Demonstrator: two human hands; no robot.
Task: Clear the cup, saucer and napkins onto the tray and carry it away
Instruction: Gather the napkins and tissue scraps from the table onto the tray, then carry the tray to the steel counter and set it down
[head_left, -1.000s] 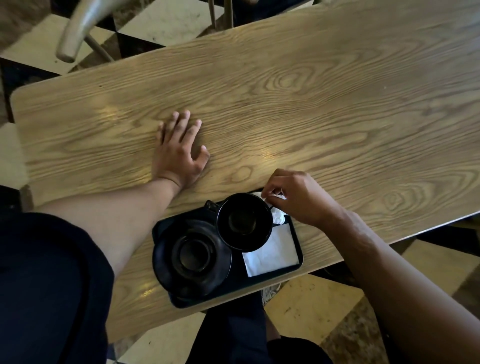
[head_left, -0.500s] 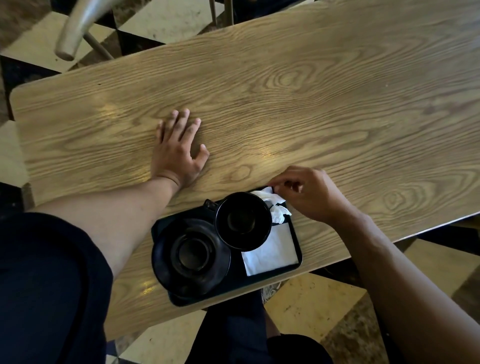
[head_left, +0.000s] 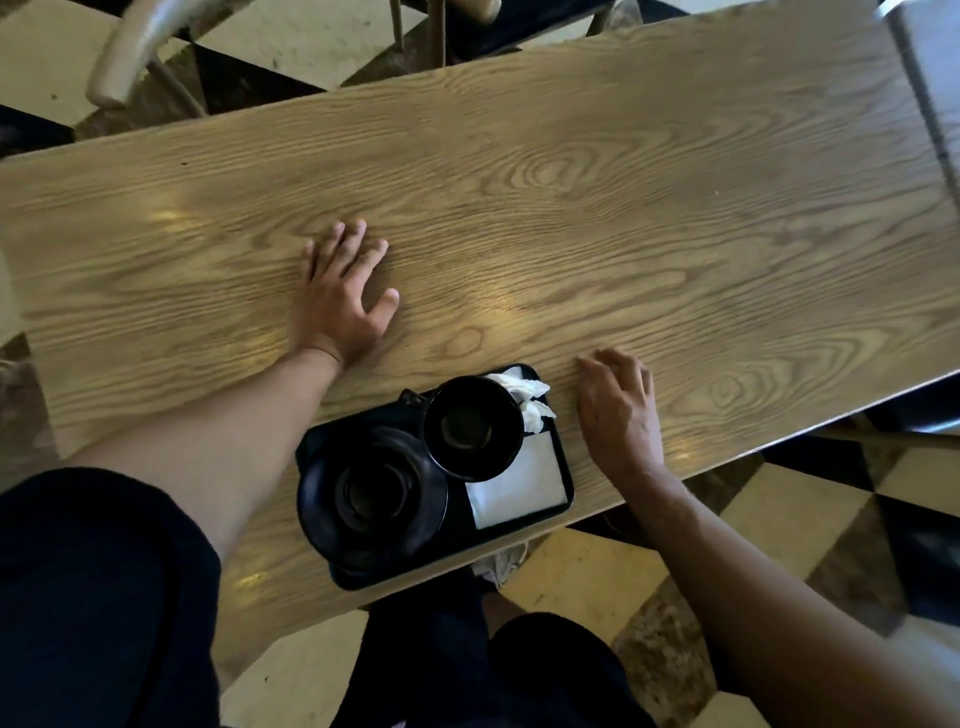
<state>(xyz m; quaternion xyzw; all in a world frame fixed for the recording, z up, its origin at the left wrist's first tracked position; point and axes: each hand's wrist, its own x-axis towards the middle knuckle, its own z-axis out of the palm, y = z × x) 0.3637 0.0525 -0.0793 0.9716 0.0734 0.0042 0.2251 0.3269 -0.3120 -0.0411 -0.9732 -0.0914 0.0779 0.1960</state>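
Note:
A black tray (head_left: 566, 470) lies at the near edge of the wooden table (head_left: 571, 208). On it sit a black saucer (head_left: 371, 493) at the left, a black cup (head_left: 474, 426) beside it, a flat white napkin (head_left: 519, 486) at the right, and a crumpled white napkin (head_left: 524, 397) at the far right corner. My left hand (head_left: 337, 301) rests flat on the table, beyond the tray to its left. My right hand (head_left: 618, 410) hovers just right of the tray, fingers loosely spread and holding nothing.
A metal chair back (head_left: 130, 57) stands beyond the table's far left corner, and chair legs (head_left: 441, 26) show at the far side. The floor (head_left: 779, 525) is checkered black and cream tile. My dark-clothed legs (head_left: 467, 665) are below the table's near edge.
My right hand let go of the crumpled napkin, which now lies on the tray's far corner, and moved off to the right of the tray with fingers apart. My left hand stayed flat.

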